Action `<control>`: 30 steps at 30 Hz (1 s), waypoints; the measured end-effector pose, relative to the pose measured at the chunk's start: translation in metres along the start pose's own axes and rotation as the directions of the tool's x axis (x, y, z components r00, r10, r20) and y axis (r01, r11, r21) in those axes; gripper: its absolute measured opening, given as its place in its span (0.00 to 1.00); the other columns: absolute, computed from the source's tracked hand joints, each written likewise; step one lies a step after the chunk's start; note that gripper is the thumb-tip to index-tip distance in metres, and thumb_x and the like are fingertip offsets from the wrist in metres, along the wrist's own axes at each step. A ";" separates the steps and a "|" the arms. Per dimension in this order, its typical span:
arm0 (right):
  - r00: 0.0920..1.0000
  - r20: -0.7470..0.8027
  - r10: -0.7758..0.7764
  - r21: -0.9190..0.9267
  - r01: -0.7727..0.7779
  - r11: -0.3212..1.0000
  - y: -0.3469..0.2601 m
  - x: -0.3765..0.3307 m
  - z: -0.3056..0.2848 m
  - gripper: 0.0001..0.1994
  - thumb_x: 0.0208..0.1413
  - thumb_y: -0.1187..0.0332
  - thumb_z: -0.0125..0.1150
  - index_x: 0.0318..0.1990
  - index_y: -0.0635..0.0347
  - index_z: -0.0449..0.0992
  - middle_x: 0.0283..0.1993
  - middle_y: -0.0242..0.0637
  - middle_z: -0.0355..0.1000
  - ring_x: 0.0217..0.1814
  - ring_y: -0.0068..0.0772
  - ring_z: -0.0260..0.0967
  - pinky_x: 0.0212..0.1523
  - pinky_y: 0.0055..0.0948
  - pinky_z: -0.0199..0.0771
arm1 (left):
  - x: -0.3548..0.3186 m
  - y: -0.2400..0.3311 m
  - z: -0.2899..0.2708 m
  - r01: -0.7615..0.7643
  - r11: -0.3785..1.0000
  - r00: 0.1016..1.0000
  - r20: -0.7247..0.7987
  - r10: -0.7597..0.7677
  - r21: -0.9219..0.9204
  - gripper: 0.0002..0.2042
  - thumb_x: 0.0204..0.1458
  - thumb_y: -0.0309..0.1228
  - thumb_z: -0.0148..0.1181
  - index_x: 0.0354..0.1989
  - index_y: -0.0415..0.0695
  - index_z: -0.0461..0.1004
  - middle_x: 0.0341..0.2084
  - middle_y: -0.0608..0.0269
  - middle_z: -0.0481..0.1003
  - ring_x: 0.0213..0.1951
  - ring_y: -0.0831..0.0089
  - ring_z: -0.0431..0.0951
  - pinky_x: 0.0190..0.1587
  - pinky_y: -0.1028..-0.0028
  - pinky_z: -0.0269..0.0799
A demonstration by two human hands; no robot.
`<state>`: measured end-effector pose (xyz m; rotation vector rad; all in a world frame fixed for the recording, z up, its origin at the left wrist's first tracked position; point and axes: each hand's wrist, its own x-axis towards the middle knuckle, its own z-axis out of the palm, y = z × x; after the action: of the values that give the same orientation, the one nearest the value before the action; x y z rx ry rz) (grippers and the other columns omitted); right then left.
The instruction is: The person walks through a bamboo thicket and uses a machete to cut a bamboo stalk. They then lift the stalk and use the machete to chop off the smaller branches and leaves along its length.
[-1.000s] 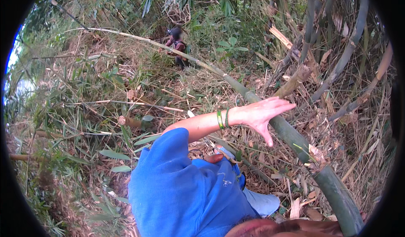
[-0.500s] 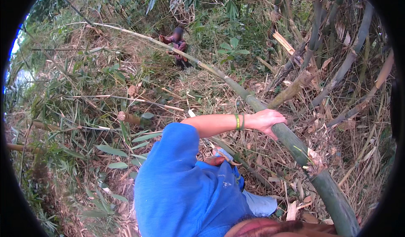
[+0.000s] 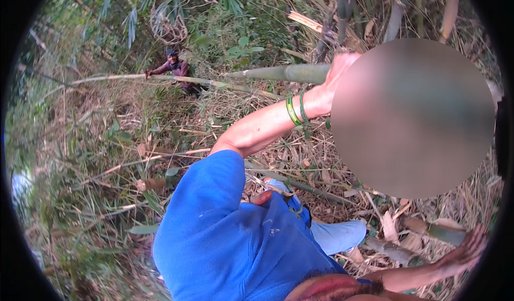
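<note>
My left hand (image 3: 341, 70), at the end of my raised arm with green bands on the wrist, is closed round a green bamboo pole (image 3: 289, 73). The pole narrows towards its left end; a round blurred patch hides its right part and some of the hand's fingers. Low at the right, my right hand (image 3: 467, 250) is stretched out with its fingers apart, holding nothing that I can see. Just beyond it lies a short green bamboo piece (image 3: 447, 234). A long pale bamboo stem (image 3: 230, 85) runs behind the held pole.
Another person (image 3: 179, 70) stands at the far left, one hand by the long stem. Standing bamboo stalks (image 3: 399, 9) rise at the far right. Cut bamboo (image 3: 151, 184), a split stump (image 3: 308, 21), dry leaves and brush cover the ground. A bamboo length (image 3: 396, 251) lies near my leg.
My left hand has moved up and away, and the pole now lies nearly level in the view instead of slanting to the lower right. My right hand has come into sight.
</note>
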<state>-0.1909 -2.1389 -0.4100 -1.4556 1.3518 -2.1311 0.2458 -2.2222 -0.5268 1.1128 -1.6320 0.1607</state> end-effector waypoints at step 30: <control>0.973 0.096 0.212 0.196 -0.227 0.954 0.048 -0.095 0.094 0.25 0.58 0.52 0.57 0.48 0.70 0.70 0.44 0.53 0.74 0.47 0.43 0.72 0.58 0.45 0.69 | -0.082 0.044 -0.103 0.041 0.975 0.988 0.151 -0.007 -0.219 0.41 0.40 0.54 0.71 0.60 0.42 0.66 0.54 0.54 0.72 0.60 0.53 0.69 0.64 0.47 0.56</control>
<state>-0.0816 -2.1582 -0.4979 -1.2296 1.1672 -1.9874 0.2823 -2.0885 -0.5349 0.9913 -1.7215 -0.1220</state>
